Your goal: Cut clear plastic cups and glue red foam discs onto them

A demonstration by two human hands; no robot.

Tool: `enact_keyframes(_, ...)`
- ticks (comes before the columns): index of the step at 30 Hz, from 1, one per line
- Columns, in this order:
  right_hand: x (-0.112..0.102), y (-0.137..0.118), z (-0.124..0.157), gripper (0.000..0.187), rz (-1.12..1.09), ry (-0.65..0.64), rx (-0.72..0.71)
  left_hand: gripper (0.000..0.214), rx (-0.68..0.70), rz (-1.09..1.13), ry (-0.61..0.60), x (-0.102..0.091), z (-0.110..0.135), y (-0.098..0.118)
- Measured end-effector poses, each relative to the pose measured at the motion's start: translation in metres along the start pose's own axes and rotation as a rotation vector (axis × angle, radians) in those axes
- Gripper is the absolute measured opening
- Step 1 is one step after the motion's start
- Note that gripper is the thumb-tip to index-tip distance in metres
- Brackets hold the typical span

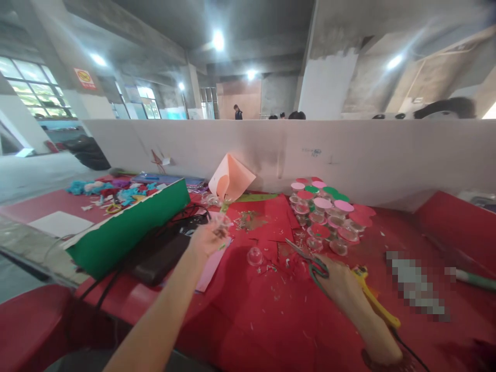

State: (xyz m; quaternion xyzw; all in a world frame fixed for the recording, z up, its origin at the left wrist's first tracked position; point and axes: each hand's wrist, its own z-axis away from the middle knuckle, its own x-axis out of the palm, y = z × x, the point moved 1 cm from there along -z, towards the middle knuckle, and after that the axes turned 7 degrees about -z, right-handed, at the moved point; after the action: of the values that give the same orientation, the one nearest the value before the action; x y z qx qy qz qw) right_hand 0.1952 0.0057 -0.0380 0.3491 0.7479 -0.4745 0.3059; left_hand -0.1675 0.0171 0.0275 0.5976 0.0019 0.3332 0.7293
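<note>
My left hand [205, 240] is closed around a small clear plastic cup [221, 221], held above the left part of the red table. The fingers partly hide the cup. Scissors with dark green handles [318, 267] are gripped in my right hand [336, 281], their blades pointing up and left over paper scraps. Between the hands, a clear plastic dome-shaped cup [254, 257] rests on the red surface. Beyond my right hand stand several clear cups topped with pink, red and green paper discs [322, 204]. A yellow-handled tool [374, 299] with a cord lies beside my right forearm.
A green panel [132, 227] and a dark box [155, 258] stand at left, with cables. A folded peach sheet [232, 178] leans near the pale partition [263, 144]. Blue and red scraps [127, 195] lie far left. A pixelated patch covers something at right. People are visible beyond the partition.
</note>
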Motion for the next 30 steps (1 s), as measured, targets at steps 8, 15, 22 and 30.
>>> enact_keyframes(8, 0.004, -0.026, -0.035, 0.04, -0.433, -0.036, -0.09, 0.017, -0.116, 0.305, -0.542, 0.084, 0.035, -0.056)
enact_keyframes(15, 0.009, -0.033, -0.023, 0.044, -1.295, 0.007, 0.258, 0.023, -0.075, 0.24, -0.559, 0.089, 0.034, -0.073)
enact_keyframes(22, 0.001, -0.036, -0.021, 0.038, -1.757, -0.18, 0.438, 0.021, -0.154, 0.074, -0.558, 0.098, 0.051, -0.087)
enact_keyframes(30, -0.002, -0.041, -0.017, 0.045, -1.447, -0.149, 0.24, 0.029, -0.138, -0.042, -0.739, 0.101, 0.063, -0.1)
